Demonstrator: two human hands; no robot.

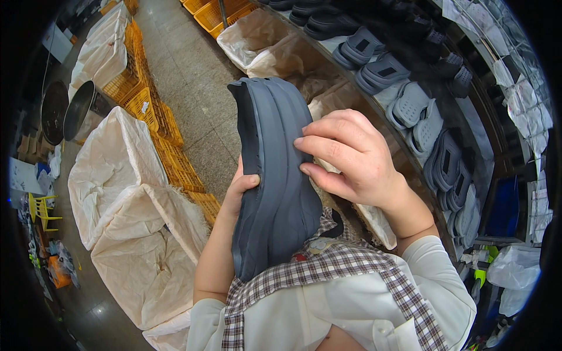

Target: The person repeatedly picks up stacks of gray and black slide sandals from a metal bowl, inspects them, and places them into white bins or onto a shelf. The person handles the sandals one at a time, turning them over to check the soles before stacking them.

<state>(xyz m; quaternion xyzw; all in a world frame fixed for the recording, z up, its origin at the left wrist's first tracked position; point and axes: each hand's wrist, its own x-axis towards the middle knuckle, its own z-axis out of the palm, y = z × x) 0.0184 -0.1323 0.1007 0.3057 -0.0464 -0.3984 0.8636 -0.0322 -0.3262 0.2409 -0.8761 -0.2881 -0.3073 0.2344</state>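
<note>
A dark grey foam shoe (275, 152), thick and ridged along its side, is held up on edge in front of my chest. My left hand (239, 186) wraps around it from the left, thumb pressed on its near side, other fingers hidden behind it. On the opposite side, my right hand (345, 155) is curled, with its thumb and fingertips against the shoe's right edge. Whether a small bit of material is between those fingertips cannot be made out. A checked apron (328, 266) lies just below the shoe.
To my right, a shelf carries several pairs of grey clogs (413, 108). Cloth-lined bins (117, 175) and yellow plastic crates (167, 143) line the left side. Another lined bin (252, 41) stands ahead, under the shelf. Tiled floor (193, 82) runs between them.
</note>
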